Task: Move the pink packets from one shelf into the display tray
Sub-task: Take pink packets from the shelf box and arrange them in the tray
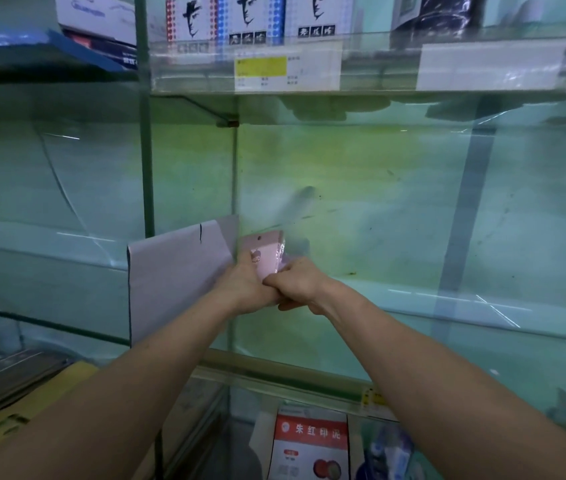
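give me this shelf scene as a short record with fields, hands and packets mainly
left hand: holds the pink packets, thumb on their front
right hand: pinches their lower right edge
packets' pose: upright between both hands
white card panel: upright, just left of the packets
above: printed white boxes
below: red and white box

The pink packets [263, 258] look like matt pink card under clear, glossy plastic wrap that crinkles at the right edge. The white panel [177, 268] beside them reads as smooth matt card. The shelves [482, 306] are glass, shiny with streaks of reflected light. The back wall [378, 202] is dull and scuffed. The black pack [448, 15] up top wears shiny film; the red-and-white box [309, 441] below looks like glossy printed card
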Demonstrator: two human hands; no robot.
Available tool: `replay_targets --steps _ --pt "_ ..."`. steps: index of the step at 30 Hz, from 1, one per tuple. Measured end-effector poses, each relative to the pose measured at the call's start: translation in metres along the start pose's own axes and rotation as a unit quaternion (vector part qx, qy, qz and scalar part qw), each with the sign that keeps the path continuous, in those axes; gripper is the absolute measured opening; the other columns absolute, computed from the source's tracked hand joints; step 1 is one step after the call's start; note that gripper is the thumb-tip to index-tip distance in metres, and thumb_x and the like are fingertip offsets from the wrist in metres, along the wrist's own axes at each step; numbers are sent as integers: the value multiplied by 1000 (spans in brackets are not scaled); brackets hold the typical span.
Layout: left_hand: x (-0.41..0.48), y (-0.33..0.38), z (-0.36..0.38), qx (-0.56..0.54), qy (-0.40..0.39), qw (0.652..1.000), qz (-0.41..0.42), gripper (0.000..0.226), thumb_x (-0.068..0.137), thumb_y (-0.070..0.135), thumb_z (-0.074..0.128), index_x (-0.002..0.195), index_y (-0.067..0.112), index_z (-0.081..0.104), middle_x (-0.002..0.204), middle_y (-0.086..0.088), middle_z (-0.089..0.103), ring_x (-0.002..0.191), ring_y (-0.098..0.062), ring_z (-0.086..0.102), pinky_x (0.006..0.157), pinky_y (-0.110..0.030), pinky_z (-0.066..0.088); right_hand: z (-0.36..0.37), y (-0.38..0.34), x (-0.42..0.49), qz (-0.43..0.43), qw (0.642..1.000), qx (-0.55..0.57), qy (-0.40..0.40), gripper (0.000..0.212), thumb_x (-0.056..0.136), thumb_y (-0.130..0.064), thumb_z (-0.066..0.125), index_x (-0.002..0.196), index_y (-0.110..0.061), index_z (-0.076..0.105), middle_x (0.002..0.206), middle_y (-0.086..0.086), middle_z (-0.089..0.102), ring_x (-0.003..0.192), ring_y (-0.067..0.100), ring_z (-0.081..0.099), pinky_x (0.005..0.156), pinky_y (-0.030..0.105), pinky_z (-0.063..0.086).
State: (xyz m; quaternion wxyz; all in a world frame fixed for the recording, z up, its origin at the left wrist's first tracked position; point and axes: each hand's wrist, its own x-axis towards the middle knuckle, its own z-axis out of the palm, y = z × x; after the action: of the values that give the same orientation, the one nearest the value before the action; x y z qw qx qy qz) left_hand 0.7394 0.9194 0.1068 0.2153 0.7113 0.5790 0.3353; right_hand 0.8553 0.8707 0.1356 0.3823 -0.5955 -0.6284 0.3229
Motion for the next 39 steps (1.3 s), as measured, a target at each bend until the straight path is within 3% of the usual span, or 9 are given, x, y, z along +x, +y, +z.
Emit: replay_targets --steps 4,9,12,15,20,24,30,35,39 --pt "17 -5 13 -68 -32 997 27 97 45 47 83 126 12 43 108 -3 65 95 -20 67 76 -41 59 -10 -1 -10 -4 1000 9 -2 26 88 -3 53 110 -10 65 90 7 61 69 20 58 56 26 50" --pt "-30 32 3 -99 -41 993 42 104 46 50 76 136 27 28 128 3 49 114 -19 53 97 -37 49 -22 -1 -14 17 998 54 25 18 85 5 52 90 -6 65 81 12 62 63 23 59 68 34 56" --pt "-44 45 2 -72 -39 996 43 104 48 54 67 141 32 24 133 -4 42 115 -22 48 97 -27 42 -31 3 -17 22 996 75 46 24 84 9 51 101 -1 65 86 15 63 63 22 59 65 34 56" --pt "-48 54 8 -67 -55 995 56 108 43 63 70 137 37 24 130 -3 48 114 -22 55 98 -33 47 -44 9 -25 24 995 76 53 27 85 5 55 108 -6 64 93 10 65 72 21 61 63 28 55" --pt "-56 78 20 -151 -110 979 84 64 63 32 82 106 32 35 101 8 58 84 -3 60 74 -14 52 -77 23 -43 51 991 115 43 9 87 -9 63 95 -12 66 89 6 67 73 14 62 76 28 55" --pt "-61 103 39 -195 -170 960 102 66 81 16 74 134 24 35 86 9 59 63 6 57 46 -1 41 -107 31 -62 77 985 148 47 12 90 -13 62 98 -4 63 90 12 68 84 24 64 86 38 55" --pt "-70 143 69 -214 -245 940 98 89 72 27 80 146 20 30 97 0 67 75 -10 63 62 -22 51 -149 51 -98 70 983 139 101 19 90 -15 63 106 -5 62 84 8 69 71 17 65 67 28 57" --pt "-87 180 96 -263 -333 901 88 84 65 34 81 139 23 43 92 -1 72 71 -13 64 67 -28 51 -194 70 -136 93 981 140 98 30 91 -31 61 107 -7 67 95 10 69 82 20 65 86 35 55" --pt "-107 215 118 -293 -390 868 91 69 70 35 79 131 20 52 93 -1 68 82 -19 61 75 -30 52 -232 81 -174 102 980 142 91 29 93 -35 57 108 -13 68 102 12 70 92 21 67 85 35 55"
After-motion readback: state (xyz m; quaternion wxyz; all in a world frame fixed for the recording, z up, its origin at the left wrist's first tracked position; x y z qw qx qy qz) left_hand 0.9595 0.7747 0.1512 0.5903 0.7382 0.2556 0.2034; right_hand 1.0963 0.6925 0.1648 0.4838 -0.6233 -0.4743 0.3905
